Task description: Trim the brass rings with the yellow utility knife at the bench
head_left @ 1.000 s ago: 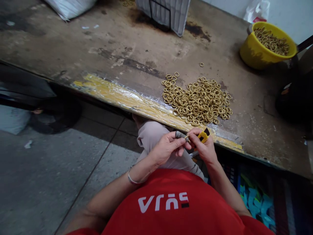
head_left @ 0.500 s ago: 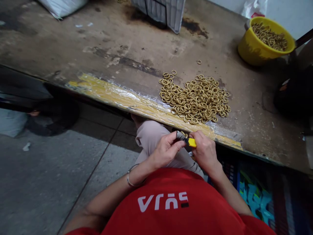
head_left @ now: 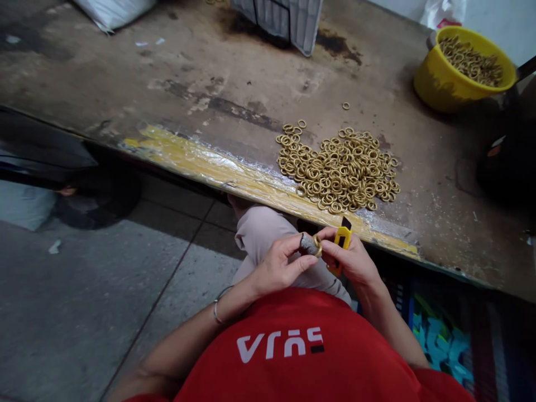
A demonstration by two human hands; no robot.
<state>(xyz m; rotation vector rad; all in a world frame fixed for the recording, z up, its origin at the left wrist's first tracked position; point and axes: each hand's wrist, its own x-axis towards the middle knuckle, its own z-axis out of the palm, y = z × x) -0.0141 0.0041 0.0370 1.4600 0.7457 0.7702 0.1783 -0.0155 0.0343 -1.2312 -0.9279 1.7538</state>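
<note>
My left hand (head_left: 281, 262), a dark grey wrap (head_left: 309, 244) around its forefinger, pinches a gold-coloured ring (head_left: 318, 245) over my lap. A yellow utility knife (head_left: 342, 239) is gripped in my right hand (head_left: 358, 261), its dark blade end pointing up and away from me. The right thumb and fingertips meet the same ring from the other side. Just beyond both hands, a pile of similar rings (head_left: 345, 167) lies near the workbench's front edge. One loose ring (head_left: 345, 105) rests behind the pile.
A yellow bucket (head_left: 448, 84) of rings stands at the back right of the worn workbench (head_left: 201, 61). At the back are a grey ribbed container (head_left: 307, 28) and a white sack (head_left: 113, 11). Yellow tape (head_left: 234, 173) covers the front edge. Turquoise items (head_left: 444, 340) sit below right.
My right hand has turned the knife from lying across the left fingers to blade-up, and its fingertips now touch the ring. The view has shifted slightly.
</note>
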